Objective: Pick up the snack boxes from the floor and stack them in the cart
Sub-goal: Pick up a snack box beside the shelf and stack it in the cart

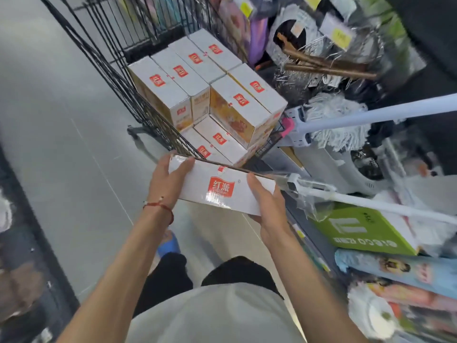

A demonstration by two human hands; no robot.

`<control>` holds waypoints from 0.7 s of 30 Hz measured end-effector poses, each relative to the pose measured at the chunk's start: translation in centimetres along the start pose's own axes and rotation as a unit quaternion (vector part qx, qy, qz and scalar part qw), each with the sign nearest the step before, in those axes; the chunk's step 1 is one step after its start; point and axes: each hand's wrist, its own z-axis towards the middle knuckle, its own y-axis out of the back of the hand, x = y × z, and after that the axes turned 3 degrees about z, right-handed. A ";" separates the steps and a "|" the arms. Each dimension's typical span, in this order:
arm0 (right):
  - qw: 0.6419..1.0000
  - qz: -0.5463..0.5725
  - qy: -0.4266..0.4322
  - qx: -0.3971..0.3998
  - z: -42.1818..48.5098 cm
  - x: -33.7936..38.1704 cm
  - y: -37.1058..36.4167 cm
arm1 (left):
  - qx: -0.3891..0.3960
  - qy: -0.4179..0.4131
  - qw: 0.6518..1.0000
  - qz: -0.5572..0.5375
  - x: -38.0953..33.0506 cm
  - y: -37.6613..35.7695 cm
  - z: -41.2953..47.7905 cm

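Observation:
I hold a white snack box (220, 188) with a red logo level in front of me, just short of the cart's near end. My left hand (168, 179) grips its left end with the fingers over the top. My right hand (268, 204) grips its right end, thumb on top and fingers underneath. The black wire cart (128, 95) beyond holds several identical white boxes (173, 87) stacked in rows, with a lower layer showing at the near end.
Grey floor stretches to the left of the cart. On the right, shelves crowd close with mops (341, 125), a long white handle (385, 206), and a green box (363, 231). My foot in a blue slipper (169, 243) stands below the held box.

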 end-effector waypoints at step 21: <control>0.971 0.176 -0.062 -0.151 12.7 5.8 -9.0 | 0.163 -0.032 0.970 0.175 -12.2 -3.4 19.6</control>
